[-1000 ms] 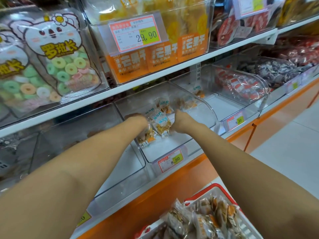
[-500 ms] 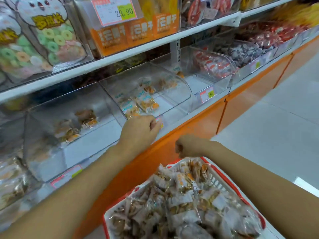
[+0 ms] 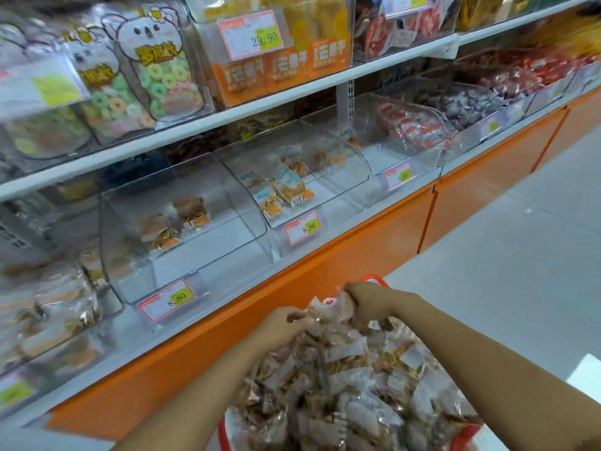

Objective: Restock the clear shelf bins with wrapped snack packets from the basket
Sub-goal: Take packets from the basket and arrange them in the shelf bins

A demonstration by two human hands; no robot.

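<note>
The right hand (image 3: 367,299) is clenched round packets (image 3: 341,385) at the far end of the red basket (image 3: 374,278). The left hand (image 3: 283,323) curls its fingers into the same heap just beside it; whether it actually holds one, I cannot tell. The packets fill the basket, under and around both hands. Above, well apart from the hands, a clear bin (image 3: 341,177) holds a few blue-and-orange wrapped packets, with a tag (image 3: 302,227) reading 8.80. A neighbouring bin (image 3: 130,255) to the left shows 8.80 too. The upper white shelf (image 3: 227,118) carries a tag (image 3: 250,34) reading 29.90. An orange base (image 3: 357,242) meets the pale floor (image 3: 520,255).
</note>
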